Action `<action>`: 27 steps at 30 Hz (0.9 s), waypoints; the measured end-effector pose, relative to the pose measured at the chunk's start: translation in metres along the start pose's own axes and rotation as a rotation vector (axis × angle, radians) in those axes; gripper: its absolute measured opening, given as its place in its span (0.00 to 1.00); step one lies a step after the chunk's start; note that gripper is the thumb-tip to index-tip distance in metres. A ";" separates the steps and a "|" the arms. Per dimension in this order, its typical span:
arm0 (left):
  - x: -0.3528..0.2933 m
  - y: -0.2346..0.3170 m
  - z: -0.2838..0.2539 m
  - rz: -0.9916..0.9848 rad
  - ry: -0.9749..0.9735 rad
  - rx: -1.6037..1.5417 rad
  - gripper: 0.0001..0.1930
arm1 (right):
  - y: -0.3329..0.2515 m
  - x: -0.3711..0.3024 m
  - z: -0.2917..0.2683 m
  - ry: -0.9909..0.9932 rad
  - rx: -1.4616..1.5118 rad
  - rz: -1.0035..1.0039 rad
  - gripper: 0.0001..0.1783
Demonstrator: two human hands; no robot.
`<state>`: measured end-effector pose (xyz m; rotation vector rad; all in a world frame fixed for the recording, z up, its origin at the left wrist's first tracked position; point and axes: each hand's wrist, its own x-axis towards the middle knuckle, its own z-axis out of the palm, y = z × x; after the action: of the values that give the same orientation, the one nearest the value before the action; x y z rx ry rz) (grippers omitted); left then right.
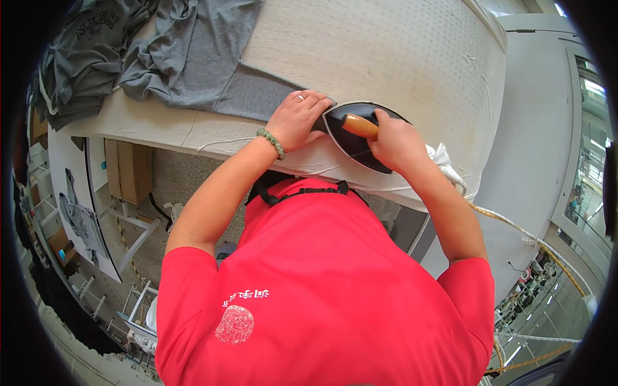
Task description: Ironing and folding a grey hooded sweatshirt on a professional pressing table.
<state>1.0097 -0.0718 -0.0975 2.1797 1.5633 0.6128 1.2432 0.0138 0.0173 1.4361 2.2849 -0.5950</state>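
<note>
My right hand (398,143) is wrapped round the wooden handle of a black clothes iron (353,145), whose pointed end lies toward my left hand. The iron rests at the near edge of the padded board, at the end of a grey garment's sleeve (257,92). On that sleeve end lies my left hand (298,119), its fingers together and reaching to the iron's tip. A dark piece of cloth shows between the left fingers and the iron; whether the fingers pinch it is hidden. The rest of the grey garment (193,55) spreads out to the upper left.
The board's cream cover (360,51) is dotted with small holes. A dark grey printed garment (90,58) is heaped at its far left. From the right side a cord (508,222) runs off past a white cloth bundle (443,161). Below left stands a cardboard box (132,170).
</note>
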 end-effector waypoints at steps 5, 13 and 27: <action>-0.006 -0.005 -0.012 0.073 0.056 -0.148 0.40 | -0.030 0.010 0.004 -0.111 -0.038 -0.104 0.23; -0.033 -0.055 -0.033 -0.023 0.192 0.249 0.31 | -0.041 0.035 0.006 0.000 -0.022 -0.056 0.20; -0.059 -0.125 -0.077 -0.223 0.215 0.058 0.20 | -0.145 0.113 -0.023 -0.101 -0.074 -0.097 0.24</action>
<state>0.8527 -0.0854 -0.1085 1.9946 1.9247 0.7582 1.0634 0.0543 0.0002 1.2388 2.2824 -0.5907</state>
